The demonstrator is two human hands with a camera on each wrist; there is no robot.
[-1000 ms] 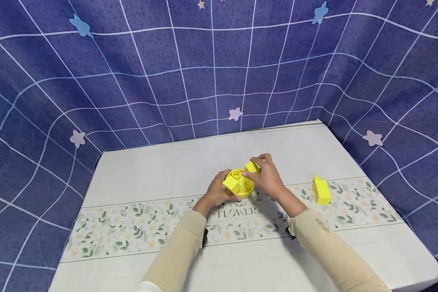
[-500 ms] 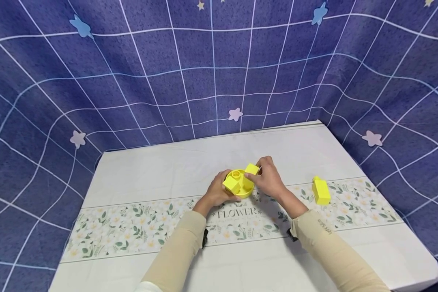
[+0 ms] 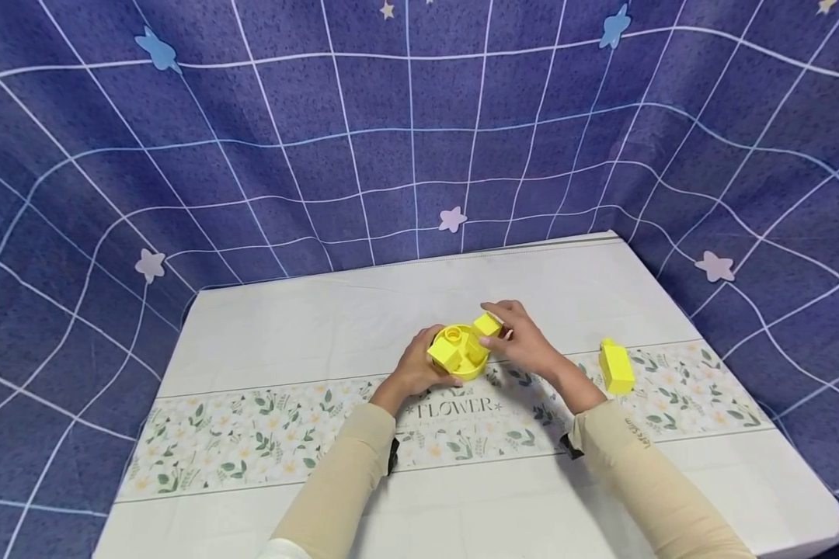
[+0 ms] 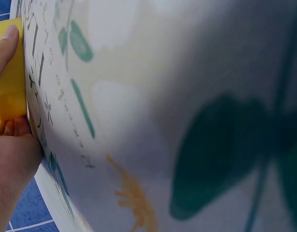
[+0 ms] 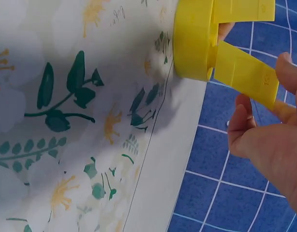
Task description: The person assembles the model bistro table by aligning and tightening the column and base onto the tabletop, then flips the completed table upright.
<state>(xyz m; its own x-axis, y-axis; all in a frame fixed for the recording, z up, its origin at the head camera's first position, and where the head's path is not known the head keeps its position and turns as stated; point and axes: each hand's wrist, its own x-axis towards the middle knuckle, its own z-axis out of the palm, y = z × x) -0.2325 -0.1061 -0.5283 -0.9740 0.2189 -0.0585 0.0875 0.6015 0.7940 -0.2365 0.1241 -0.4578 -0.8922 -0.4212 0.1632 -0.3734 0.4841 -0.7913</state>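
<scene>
My left hand (image 3: 417, 365) grips the left side of a round, shallow yellow tray (image 3: 472, 370), which stands on the cloth. In the left wrist view, the thumb lies along the tray's yellow side and fingertips show below it. Two yellow blocks rise from the tray: a left block (image 3: 444, 353) and a right block (image 5: 246, 75), which leans outward. A small yellow ring (image 3: 453, 334) shows behind the left one. My right hand (image 3: 524, 339) holds the right block between thumb and fingers near its upper end. The block's foot reaches the tray; whether it is seated cannot be told.
Off to the right, a yellow block with a narrow knob (image 3: 616, 368) lies on the cloth. A white tablecloth (image 3: 308, 326) with a floral band covers the table. Blue curtains (image 3: 363, 155) with white grid lines hang behind and at both sides.
My right hand has shifted slightly right and changed its finger placement on the right block, whose top has moved a little. The left hand and tray have stayed put.
</scene>
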